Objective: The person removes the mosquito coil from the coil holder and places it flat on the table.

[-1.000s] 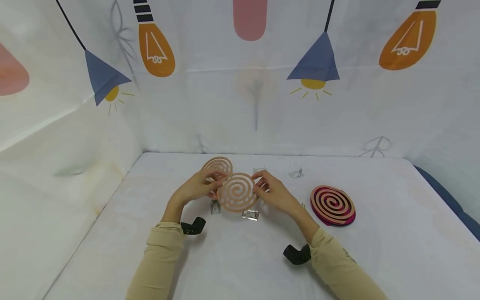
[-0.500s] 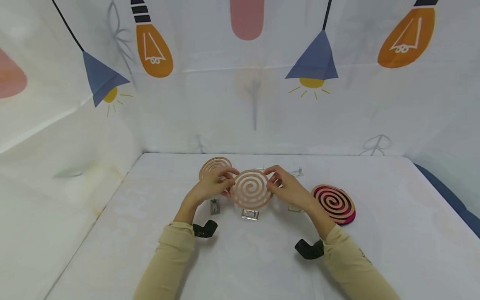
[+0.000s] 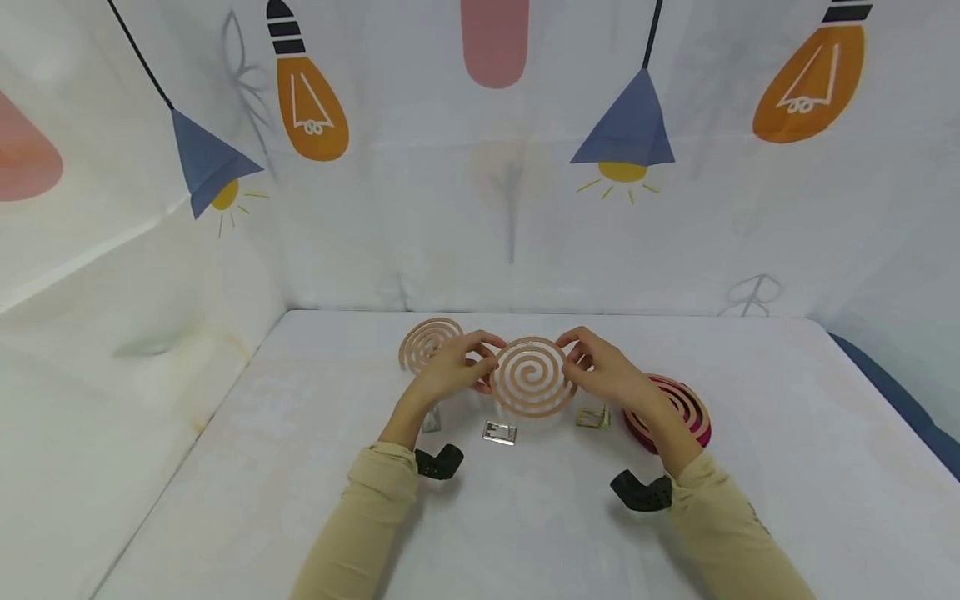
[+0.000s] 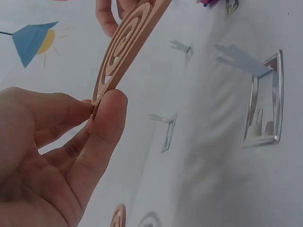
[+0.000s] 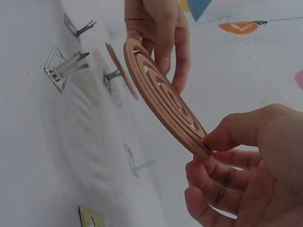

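Head view: mosquito coil [image 3: 532, 375] hung above desk [image 3: 540, 533], left hand [image 3: 457, 367] and right hand [image 3: 607, 371] both clamped on opposite edges, probably for balance.

Left wrist: grip pinched just rim, guess coil's brittle.

Right wrist: same pinch, far edge; metal stands [image 5: 70, 65] sat below, prongs up, likely for propping coils.

L sleeve [image 3: 356, 525] & R sleeve [image 3: 723, 525]: beige, creased; R w/ sm. dk. mark [image 3: 758, 518]. Blk. elbow-shaped L unit [image 3: 442, 462] & R unit [image 3: 640, 492] at wrists.
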The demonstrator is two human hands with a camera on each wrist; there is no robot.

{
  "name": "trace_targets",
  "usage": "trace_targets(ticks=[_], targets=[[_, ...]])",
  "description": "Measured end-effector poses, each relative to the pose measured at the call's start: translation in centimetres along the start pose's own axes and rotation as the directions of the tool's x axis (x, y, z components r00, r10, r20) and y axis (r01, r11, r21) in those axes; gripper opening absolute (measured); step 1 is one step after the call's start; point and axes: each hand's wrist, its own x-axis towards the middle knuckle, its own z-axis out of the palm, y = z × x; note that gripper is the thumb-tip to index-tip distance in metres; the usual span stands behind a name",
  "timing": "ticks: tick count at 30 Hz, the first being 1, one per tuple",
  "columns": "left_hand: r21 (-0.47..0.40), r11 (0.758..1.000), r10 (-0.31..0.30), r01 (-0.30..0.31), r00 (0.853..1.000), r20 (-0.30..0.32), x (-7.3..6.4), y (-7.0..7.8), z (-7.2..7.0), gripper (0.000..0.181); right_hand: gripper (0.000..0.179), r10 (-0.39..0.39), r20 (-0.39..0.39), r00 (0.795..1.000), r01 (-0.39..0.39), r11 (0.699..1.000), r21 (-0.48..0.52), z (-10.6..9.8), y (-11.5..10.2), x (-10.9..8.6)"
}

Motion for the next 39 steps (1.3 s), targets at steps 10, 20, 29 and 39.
trace_targets(ticks=[10,20,29,39], targets=[[-0.008,1.0,-0.016,0.016,1.0,-0.003,0.8,0.5,1.4,0.028,0.032,0.042,0.073,0.996,-0.04,0.999,-0.032,-1.6,0.6,-0.5],[-0.007,1.0,-0.01,0.01,1.0,0.019,1.7,0.2,2.9,0.03,0.032,0.07,0.123,0.99,-0.063,0.996,-0.063,-2.8,1.7,-1.2],[-0.045,0.999,-0.008,0.008,1.0,0.001,2.6,0.9,4.3,0.029,0.033,0.098,0.127,0.987,-0.093,0.995,-0.045,-4.2,2.0,-1.8],[-0.058,0.998,-0.04,0.039,0.999,-0.011,3.2,1.3,5.7,0.029,0.029,0.096,0.117,0.988,-0.097,0.995,0.0,-5.2,2.4,-2.4]])
